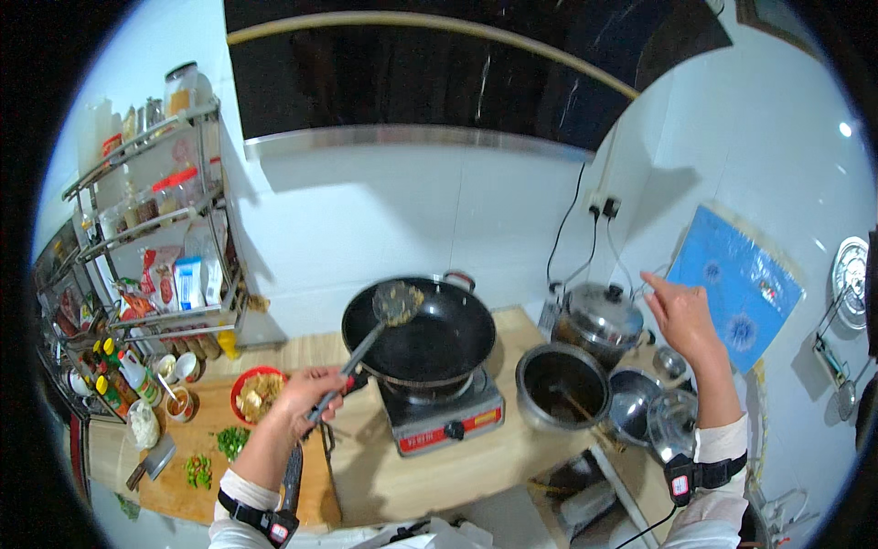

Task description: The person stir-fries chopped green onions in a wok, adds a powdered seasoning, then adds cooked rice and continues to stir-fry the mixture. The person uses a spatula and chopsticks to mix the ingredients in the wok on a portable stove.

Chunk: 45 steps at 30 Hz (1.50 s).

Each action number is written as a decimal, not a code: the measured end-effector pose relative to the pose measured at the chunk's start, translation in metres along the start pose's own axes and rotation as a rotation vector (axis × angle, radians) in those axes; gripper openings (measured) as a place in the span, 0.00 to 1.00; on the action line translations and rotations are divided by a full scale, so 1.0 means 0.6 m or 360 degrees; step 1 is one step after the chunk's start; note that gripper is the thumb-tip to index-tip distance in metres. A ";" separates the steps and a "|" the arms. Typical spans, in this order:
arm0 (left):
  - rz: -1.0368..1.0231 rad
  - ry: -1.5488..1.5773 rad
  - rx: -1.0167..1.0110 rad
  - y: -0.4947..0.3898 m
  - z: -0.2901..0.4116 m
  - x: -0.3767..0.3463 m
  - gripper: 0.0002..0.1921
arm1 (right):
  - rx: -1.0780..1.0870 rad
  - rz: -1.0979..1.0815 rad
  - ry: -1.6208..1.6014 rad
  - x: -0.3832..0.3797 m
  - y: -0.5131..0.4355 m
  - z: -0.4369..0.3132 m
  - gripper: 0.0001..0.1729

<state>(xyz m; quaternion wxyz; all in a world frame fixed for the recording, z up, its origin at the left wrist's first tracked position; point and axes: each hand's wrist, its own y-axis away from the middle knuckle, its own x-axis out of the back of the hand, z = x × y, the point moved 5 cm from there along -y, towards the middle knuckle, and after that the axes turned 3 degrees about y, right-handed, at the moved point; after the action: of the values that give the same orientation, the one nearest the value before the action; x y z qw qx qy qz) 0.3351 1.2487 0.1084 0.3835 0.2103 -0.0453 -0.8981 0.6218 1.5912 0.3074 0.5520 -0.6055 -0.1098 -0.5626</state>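
Note:
My left hand (pixel 315 398) grips the grey handle of a slotted skimmer (pixel 398 304), whose head, with bits of food on it, is over the far left part of a black wok (pixel 439 343). The wok sits on a portable gas stove (pixel 446 418) with a red front panel; whether a flame burns cannot be told. My right hand (pixel 679 312) is raised at the right, holding nothing visible, its index finger extended and the other fingers partly curled. Behind it is a blue patterned sheet (pixel 730 288) on the wall.
A cutting board (pixel 309 473) at the left bears chopped greens (pixel 232 442), chopped peppers (pixel 199 472) and a red bowl of food (pixel 257 394). Beside it lies a cleaver (pixel 159 458). Right of the stove stand a deep pot (pixel 528 384), a lidded pot (pixel 597 316) and a metal bowl (pixel 627 405).

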 end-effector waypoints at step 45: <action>0.0237 0.0028 0.0017 -0.097 -0.031 -0.027 0.05 | -0.0536 0.0884 -0.0414 0.202 -0.681 -0.008 0.50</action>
<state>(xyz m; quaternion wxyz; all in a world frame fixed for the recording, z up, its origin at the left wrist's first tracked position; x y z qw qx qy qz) 0.3141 1.3025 0.0829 0.4484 0.2163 -0.0623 -0.8650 0.3522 1.6780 0.6262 0.5578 -0.7615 0.0842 -0.3192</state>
